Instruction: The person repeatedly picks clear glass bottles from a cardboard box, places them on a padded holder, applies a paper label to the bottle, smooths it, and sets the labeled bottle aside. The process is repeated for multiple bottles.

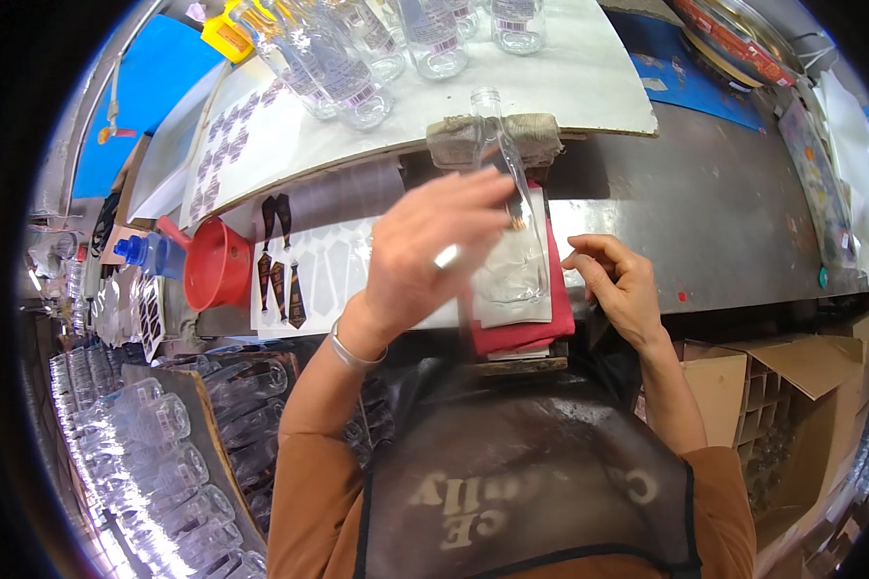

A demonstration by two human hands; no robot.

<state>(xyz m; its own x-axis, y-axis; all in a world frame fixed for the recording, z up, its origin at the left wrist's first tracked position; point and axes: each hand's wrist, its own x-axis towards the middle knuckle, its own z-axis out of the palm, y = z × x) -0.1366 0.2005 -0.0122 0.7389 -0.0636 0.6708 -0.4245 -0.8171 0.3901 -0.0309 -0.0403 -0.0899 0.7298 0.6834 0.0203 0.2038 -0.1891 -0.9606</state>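
One clear glass bottle [505, 207], left hand [425, 256] over it

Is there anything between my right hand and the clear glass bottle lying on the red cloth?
Nothing visible. The right hand hovers just beside the clear glass bottle, with only bare white sheet between them. The left hand covers the bottle's other side.

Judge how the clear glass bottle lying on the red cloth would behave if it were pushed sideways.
The clear glass bottle looks round-bodied, so it would probably roll. The folded red cloth beneath may slow it. Being glass, it is likely smooth, slippery and breakable. The left hand steadies it.
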